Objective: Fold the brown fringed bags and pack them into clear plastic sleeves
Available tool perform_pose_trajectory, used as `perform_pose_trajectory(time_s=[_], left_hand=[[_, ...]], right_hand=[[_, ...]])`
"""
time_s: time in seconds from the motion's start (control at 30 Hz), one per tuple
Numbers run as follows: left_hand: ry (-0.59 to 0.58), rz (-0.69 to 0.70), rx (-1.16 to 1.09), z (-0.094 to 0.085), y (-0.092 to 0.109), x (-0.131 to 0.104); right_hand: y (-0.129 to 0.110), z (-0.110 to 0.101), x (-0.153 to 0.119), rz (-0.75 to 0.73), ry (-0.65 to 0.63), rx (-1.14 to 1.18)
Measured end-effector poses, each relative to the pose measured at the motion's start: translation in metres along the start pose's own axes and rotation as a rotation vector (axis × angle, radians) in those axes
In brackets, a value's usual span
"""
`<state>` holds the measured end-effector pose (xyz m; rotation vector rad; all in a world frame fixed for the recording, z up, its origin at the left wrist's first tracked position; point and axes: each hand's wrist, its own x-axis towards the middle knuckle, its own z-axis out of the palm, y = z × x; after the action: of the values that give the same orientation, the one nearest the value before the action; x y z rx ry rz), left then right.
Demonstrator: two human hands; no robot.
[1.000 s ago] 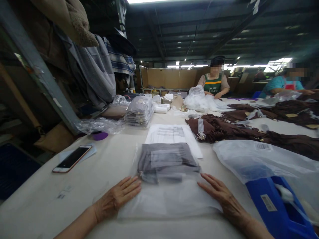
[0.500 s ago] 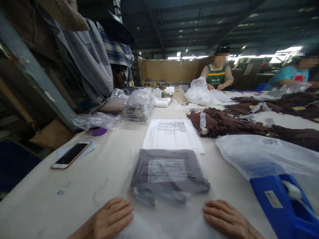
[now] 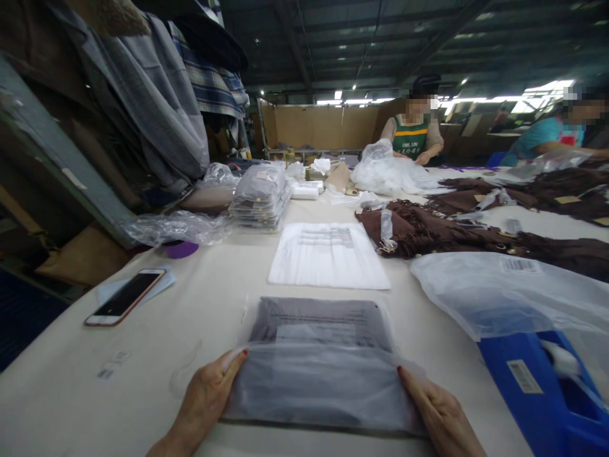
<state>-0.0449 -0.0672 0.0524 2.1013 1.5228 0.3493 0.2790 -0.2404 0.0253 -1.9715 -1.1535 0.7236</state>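
Note:
A clear plastic bag (image 3: pixel 323 387) with folded dark grey-brown fabric (image 3: pixel 271 317) inside lies on the table in front of me. Its near part is folded up over the fabric. At the bag's left edge, my left hand (image 3: pixel 209 390) is closed on the plastic, thumb on top. My right hand (image 3: pixel 435 406) grips the right edge the same way; both hands' other fingers are partly hidden. Just beyond the bag lies a stack of flat white printed bags (image 3: pixel 328 257).
A phone (image 3: pixel 126 297) lies at the left, near a purple object (image 3: pixel 181 249). Filled bags stand in a pile (image 3: pixel 261 197) farther back. Brown fringed fabric (image 3: pixel 442 228) covers the right side, with a blue tape dispenser (image 3: pixel 537 381) nearer. A co-worker (image 3: pixel 413 130) stands across the table.
Both hands went from lying flat at the bag's near end to gripping its sides. The near part of the plastic now covers the lower half of the fabric.

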Motion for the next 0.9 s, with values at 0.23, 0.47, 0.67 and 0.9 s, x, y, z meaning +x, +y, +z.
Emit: perform_pose_trajectory(time_s=[0.23,0.47,0.67,0.9], left_hand=[[-0.04,0.04,0.625,0.007,0.006,0.005],[0.144,-0.147,0.584,0.004,0.005,0.008],[0.676,0.717,0.543,0.015,0.042,-0.007],[0.31,0.917,0.698,0.058,0.063,0.024]], right_hand=[[0.006,0.03,-0.008,-0.041,0.298,-0.581],[-0.002,0.039,-0.007,0.053,0.349,-0.768],[-0.009,0.036,-0.004,0.094,0.327,-0.77],[-0.012,0.026,-0.009,0.143,0.365,-0.788]])
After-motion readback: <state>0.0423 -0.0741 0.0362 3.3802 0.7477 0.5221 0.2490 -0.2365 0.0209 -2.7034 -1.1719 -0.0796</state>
